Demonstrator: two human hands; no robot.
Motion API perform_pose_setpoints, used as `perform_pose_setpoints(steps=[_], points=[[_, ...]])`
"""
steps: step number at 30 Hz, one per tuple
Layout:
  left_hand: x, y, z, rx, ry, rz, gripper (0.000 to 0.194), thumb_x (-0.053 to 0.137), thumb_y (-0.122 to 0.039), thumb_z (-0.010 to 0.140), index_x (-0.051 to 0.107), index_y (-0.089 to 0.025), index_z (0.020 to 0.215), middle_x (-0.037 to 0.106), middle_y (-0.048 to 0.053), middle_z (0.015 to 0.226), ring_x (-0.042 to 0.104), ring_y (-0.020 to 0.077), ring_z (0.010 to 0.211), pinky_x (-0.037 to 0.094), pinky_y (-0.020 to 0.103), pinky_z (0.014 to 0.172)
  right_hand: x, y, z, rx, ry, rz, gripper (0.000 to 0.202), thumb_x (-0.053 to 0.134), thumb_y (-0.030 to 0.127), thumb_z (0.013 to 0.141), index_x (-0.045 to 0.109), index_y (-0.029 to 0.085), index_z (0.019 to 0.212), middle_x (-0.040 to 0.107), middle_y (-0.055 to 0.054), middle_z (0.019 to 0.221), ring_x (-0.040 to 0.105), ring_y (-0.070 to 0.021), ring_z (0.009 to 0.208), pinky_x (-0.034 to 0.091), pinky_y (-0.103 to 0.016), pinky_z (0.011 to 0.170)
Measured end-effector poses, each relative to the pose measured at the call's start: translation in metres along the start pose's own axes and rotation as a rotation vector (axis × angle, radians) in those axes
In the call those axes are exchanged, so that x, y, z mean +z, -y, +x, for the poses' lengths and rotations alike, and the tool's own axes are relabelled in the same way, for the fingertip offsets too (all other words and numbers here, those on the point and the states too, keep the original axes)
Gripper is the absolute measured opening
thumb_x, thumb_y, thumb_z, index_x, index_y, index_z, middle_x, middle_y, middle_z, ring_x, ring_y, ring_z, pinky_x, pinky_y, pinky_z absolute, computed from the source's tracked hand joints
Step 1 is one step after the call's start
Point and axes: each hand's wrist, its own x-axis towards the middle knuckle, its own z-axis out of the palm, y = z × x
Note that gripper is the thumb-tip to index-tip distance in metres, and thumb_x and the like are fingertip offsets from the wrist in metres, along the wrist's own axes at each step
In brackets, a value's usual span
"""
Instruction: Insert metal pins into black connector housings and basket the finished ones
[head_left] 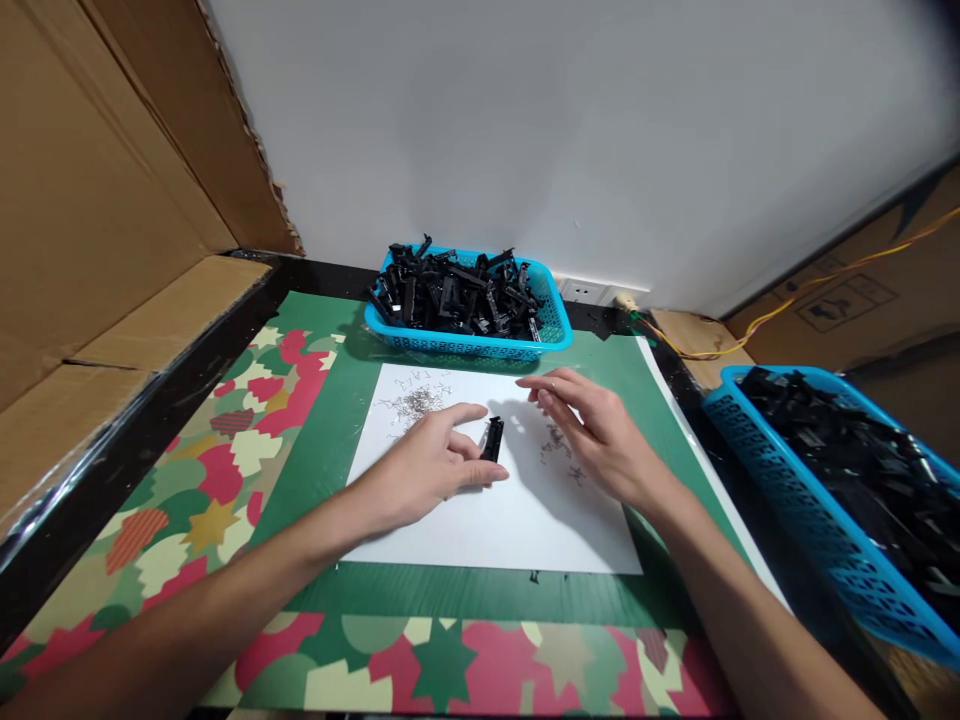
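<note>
My left hand (427, 462) is closed on a small black plastic part (493, 438), which stands up lengthwise between the thumb and fingers over a white sheet (480, 535). To its right, my right hand (592, 425) hovers with thumb and fingertips drawn together; whatever they pinch is too small to make out. A heap of tiny thin metal pieces (418, 402), like bent wires or springs, lies on the sheet beyond my left hand. More small pieces (555, 440) are scattered beside and beneath my right hand, partly in its shadow.
At the back, a blue basket (469, 345) is piled with black plastic parts. Another blue basket (832, 530) of black parts stands at the right. Cardboard (112, 200) walls the left side. A yellow cable (780, 300) runs to a socket strip (585, 291) by the wall.
</note>
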Motion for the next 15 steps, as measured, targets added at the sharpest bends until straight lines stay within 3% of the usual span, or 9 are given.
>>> perform_pose_setpoints(steps=[2, 4, 10, 15], points=[[0.0, 0.002, 0.001, 0.017, 0.019, 0.003, 0.086, 0.084, -0.033, 0.085, 0.045, -0.015, 0.16, 0.062, -0.004, 0.073, 0.056, 0.0126, 0.064, 0.037, 0.025, 0.058, 0.004, -0.001, -0.001, -0.008, -0.038, -0.045, 0.032, 0.049, 0.029, 0.11, 0.076, 0.025, 0.126, 0.077, -0.008, 0.123, 0.073, -0.0245, 0.102, 0.055, -0.039, 0.089], [0.0, 0.005, 0.002, 0.031, 0.029, 0.011, 0.087, 0.083, -0.034, 0.085, 0.046, -0.015, 0.161, 0.061, -0.005, 0.072, 0.055, 0.0125, 0.064, 0.037, 0.025, 0.059, 0.01, 0.0, -0.001, 0.03, -0.094, -0.044, 0.028, 0.054, 0.03, 0.108, 0.079, 0.025, 0.118, 0.08, -0.008, 0.119, 0.076, -0.0254, 0.098, 0.057, -0.042, 0.089], [0.001, 0.011, 0.004, 0.064, 0.021, 0.02, 0.09, 0.084, -0.037, 0.084, 0.046, -0.016, 0.162, 0.059, -0.006, 0.069, 0.055, 0.0138, 0.066, 0.037, 0.026, 0.061, 0.03, 0.012, 0.005, 0.207, -0.176, 0.515, 0.026, 0.064, 0.039, 0.103, 0.078, 0.018, 0.095, 0.082, -0.01, 0.098, 0.078, -0.0238, 0.091, 0.066, -0.042, 0.089], [0.001, 0.01, 0.003, 0.086, 0.039, 0.038, 0.086, 0.083, -0.036, 0.084, 0.049, -0.02, 0.161, 0.056, -0.007, 0.065, 0.053, 0.0134, 0.064, 0.035, 0.025, 0.06, 0.036, 0.014, 0.007, 0.231, -0.143, 0.572, 0.025, 0.067, 0.037, 0.101, 0.079, 0.016, 0.093, 0.081, -0.011, 0.099, 0.078, -0.0231, 0.089, 0.066, -0.043, 0.089]])
